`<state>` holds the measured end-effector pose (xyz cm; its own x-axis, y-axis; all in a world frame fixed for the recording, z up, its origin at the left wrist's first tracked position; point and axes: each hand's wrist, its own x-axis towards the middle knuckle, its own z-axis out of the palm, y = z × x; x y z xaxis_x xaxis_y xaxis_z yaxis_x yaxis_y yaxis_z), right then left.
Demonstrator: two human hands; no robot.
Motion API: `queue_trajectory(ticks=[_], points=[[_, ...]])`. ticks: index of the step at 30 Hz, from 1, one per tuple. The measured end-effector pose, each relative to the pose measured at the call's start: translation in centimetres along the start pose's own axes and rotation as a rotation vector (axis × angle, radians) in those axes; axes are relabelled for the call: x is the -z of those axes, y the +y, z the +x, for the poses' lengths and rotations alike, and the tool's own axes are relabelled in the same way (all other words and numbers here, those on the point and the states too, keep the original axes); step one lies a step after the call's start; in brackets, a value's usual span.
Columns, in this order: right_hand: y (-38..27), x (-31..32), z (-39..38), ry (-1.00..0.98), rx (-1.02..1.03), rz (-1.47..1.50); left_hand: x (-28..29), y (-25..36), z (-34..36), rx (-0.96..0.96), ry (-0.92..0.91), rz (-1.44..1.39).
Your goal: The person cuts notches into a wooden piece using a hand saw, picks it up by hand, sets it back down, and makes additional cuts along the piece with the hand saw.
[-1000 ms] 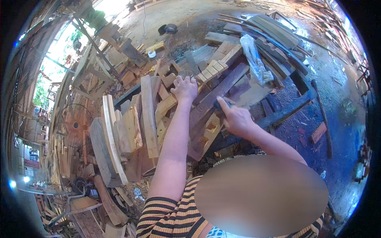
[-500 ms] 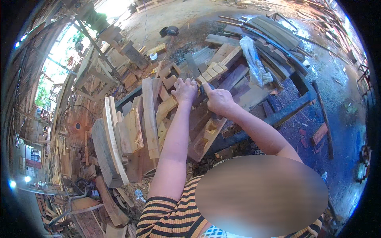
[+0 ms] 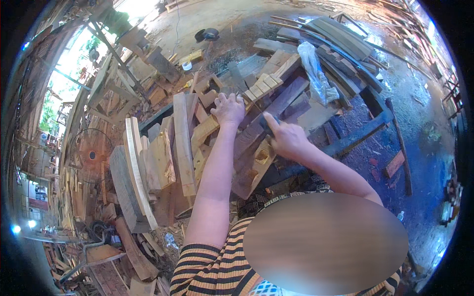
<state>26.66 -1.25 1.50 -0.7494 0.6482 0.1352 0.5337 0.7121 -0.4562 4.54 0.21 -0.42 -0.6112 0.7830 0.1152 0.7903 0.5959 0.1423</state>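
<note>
My left hand (image 3: pixel 228 109) presses down with bent fingers on the near-left end of a pale wooden piece (image 3: pixel 263 87) that has several crosswise cuts along its top. My right hand (image 3: pixel 289 139) is closed around the dark handle of what looks like a handsaw (image 3: pixel 267 121), with the index finger stretched along it. Its thin blade runs up and left toward the wood beside my left fingers; where it meets the wood is too small to make out. Under my wrists lies a pale block with rough hollows (image 3: pixel 260 159).
Long pale boards (image 3: pixel 183 143) stand left of my left forearm. A dark frame (image 3: pixel 356 134) edges the work area on the right. Clear plastic wrap (image 3: pixel 314 74) lies on stacked planks (image 3: pixel 340 39) at the back. A white cup (image 3: pixel 186 65) sits behind the scraps.
My right hand has drawn back toward me and slightly right with the saw, away from the left hand. My left hand stays on the wood, nearly unmoved.
</note>
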Motion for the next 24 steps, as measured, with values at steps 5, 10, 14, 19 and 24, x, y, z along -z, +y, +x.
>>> queue_trajectory(ticks=[5,10,14,19,24], points=[[-0.3,-1.0,4.7,-0.017,-0.037,0.020,-0.3,0.2,0.1,0.006,-0.014,-0.006],[-0.9,0.6,-2.2,-0.052,-0.046,0.039,-0.7,-0.6,0.2,0.003,0.024,-0.004],[-0.3,1.7,-6.8,-0.095,-0.070,0.060,-0.4,-0.2,0.0,-0.024,0.056,-0.020],[-0.4,0.8,-1.1,-0.019,0.013,0.011,0.1,-0.2,0.0,0.003,-0.021,-0.004],[-0.5,-1.1,5.5,-0.025,-0.045,0.014,-0.3,0.2,0.2,-0.002,-0.006,0.011]])
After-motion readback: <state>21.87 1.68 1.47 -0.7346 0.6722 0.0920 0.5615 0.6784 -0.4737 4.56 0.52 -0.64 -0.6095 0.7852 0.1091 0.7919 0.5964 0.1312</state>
